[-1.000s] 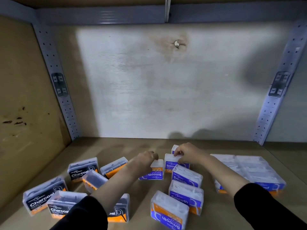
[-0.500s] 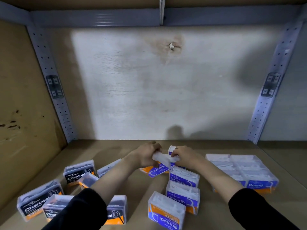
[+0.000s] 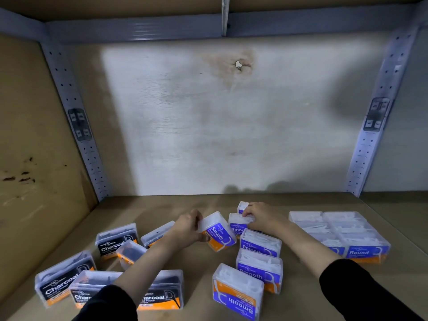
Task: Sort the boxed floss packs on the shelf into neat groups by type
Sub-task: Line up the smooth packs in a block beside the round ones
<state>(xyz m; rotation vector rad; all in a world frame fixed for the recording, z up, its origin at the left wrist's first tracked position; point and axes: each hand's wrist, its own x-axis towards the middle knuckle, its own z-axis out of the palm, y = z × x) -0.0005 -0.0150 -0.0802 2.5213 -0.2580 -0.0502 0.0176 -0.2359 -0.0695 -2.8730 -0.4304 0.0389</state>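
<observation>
Head view: left hand (image 3: 186,229) has lifted and tilted a Smooth floss box (image 3: 217,231) mid-shelf; right hand (image 3: 259,215) stays pressing the rear Smooth box (image 3: 238,224), so the row is gaining one.

Brown shelf board (image 3: 143,212), stained pale back panel (image 3: 231,126), grey perforated uprights (image 3: 76,117), grey top rail (image 3: 129,28).

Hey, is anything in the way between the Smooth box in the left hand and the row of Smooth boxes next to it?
Nothing visible. The left hand holds the tilted Smooth box right beside the Smooth row. The right hand rests on the rearmost Smooth box there, so it may crowd that end.
</observation>
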